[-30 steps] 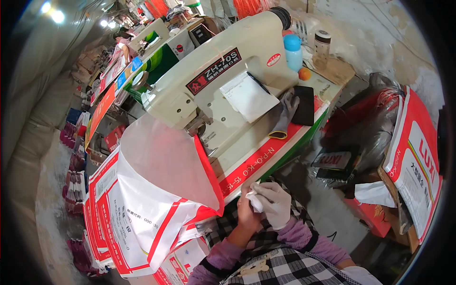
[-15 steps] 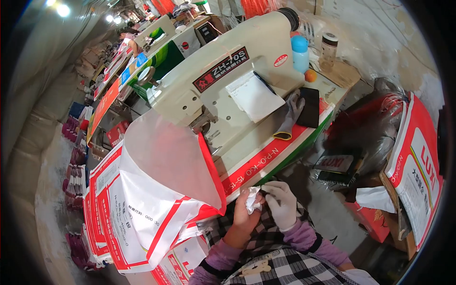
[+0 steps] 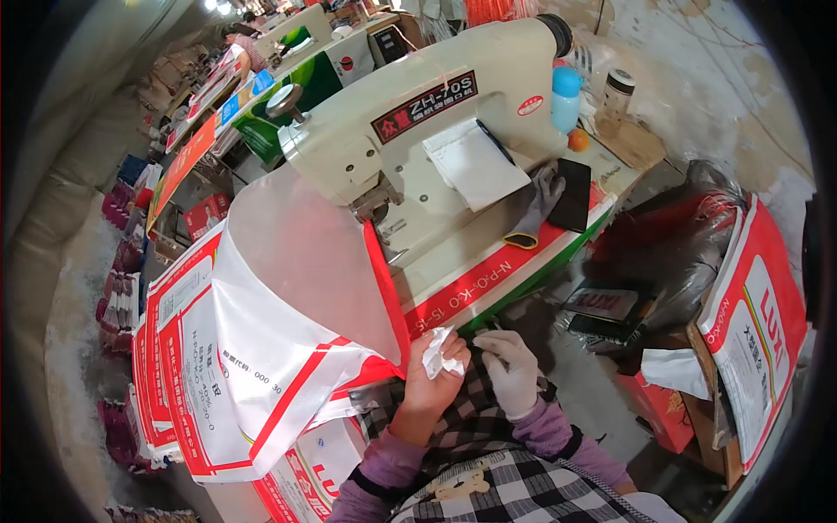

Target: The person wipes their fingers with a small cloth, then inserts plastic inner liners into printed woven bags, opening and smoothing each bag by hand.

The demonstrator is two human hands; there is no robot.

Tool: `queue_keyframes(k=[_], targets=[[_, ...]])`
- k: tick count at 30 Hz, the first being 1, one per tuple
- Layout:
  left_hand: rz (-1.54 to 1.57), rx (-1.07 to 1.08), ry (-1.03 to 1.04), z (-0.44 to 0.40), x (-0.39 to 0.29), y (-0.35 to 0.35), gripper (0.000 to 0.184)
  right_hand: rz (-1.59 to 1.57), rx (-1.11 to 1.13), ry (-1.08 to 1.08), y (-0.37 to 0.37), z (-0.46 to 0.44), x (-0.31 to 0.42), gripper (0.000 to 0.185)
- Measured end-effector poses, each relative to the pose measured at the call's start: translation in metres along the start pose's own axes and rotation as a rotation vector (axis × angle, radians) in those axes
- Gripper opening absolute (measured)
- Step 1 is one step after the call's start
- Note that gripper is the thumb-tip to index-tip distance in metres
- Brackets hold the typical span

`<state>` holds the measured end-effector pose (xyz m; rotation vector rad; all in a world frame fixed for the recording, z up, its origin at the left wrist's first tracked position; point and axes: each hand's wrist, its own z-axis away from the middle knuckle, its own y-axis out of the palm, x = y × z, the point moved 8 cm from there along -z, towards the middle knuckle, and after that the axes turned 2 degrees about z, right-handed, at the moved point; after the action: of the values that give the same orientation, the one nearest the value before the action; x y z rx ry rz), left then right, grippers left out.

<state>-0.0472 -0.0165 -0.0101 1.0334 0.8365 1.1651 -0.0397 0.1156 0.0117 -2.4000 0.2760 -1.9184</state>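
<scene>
My left hand (image 3: 429, 389) is bare and closed around a crumpled white tissue (image 3: 443, 354) that sticks out above the fingers. Just right of it, my right hand (image 3: 511, 373) wears a white glove; its fingers are curled together, and whatever they may hold is hidden. A large white and red woven bag (image 3: 261, 349) hangs at the left, its red-edged mouth spread under the head of the sewing machine (image 3: 349, 157). Both hands are in front of the machine's red and white table edge (image 3: 471, 292), apart from the bag.
On the machine bed lie a notepad with a pen (image 3: 475, 166), a grey glove (image 3: 540, 205) and a black phone (image 3: 571, 196). A blue bottle (image 3: 566, 100), a clear jar (image 3: 615, 100) and an orange fruit (image 3: 578, 140) stand behind. Printed bags (image 3: 754, 331) lean at the right. A person (image 3: 244, 52) is far back.
The left hand has moved slightly left and away from the right hand, carrying the tissue, so a gap shows between them. The camera view has tilted and shifted a little.
</scene>
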Motion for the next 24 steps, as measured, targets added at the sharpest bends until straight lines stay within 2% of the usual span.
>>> queue_keyframes(k=[3, 7, 10, 11, 13, 14, 15, 17, 19, 21, 22, 24], targets=[[0.101, 0.002, -0.057, 0.002, 0.003, 0.003, 0.020, 0.020, -0.003, -0.026, 0.003, 0.000, 0.001, 0.023], [0.085, 0.025, -0.063, 0.001, 0.004, 0.004, 0.021, 0.046, -0.014, -0.070, -0.001, 0.001, 0.009, 0.024], [-0.183, 0.011, 0.042, -0.002, -0.002, -0.004, 0.024, -0.060, 0.059, 0.035, 0.003, -0.001, 0.022, 0.032], [-0.184, 0.009, 0.036, -0.001, 0.001, -0.006, 0.024, -0.057, 0.053, 0.038, 0.005, -0.003, 0.026, 0.032], [-0.532, -0.084, 0.130, 0.001, -0.004, -0.010, 0.023, -0.014, 0.082, -0.081, 0.013, -0.009, 0.042, 0.043], [-0.550, -0.042, 0.152, 0.000, -0.006, -0.010, 0.023, -0.003, 0.090, -0.043, 0.015, -0.011, 0.041, 0.048], [-0.553, -0.042, 0.149, 0.000, -0.004, -0.010, 0.023, -0.005, 0.087, -0.042, 0.015, -0.011, 0.043, 0.048], [-0.857, -0.152, 0.306, 0.006, -0.015, -0.014, 0.025, 0.060, 0.148, 0.029, 0.020, -0.010, 0.039, 0.048], [-0.901, -0.123, 0.303, 0.004, -0.017, -0.025, 0.026, 0.070, 0.135, 0.012, 0.019, -0.009, 0.035, 0.048], [-0.815, -0.094, 0.259, 0.000, -0.012, -0.026, 0.038, 0.084, 0.120, -0.004, 0.017, -0.009, 0.035, 0.047], [-0.815, -0.094, 0.252, 0.001, -0.008, -0.020, 0.038, 0.086, 0.118, 0.001, 0.017, -0.011, 0.034, 0.044], [-0.692, -0.050, 0.160, 0.004, 0.006, -0.005, 0.056, 0.089, 0.110, 0.012, 0.014, -0.013, 0.031, 0.041]])
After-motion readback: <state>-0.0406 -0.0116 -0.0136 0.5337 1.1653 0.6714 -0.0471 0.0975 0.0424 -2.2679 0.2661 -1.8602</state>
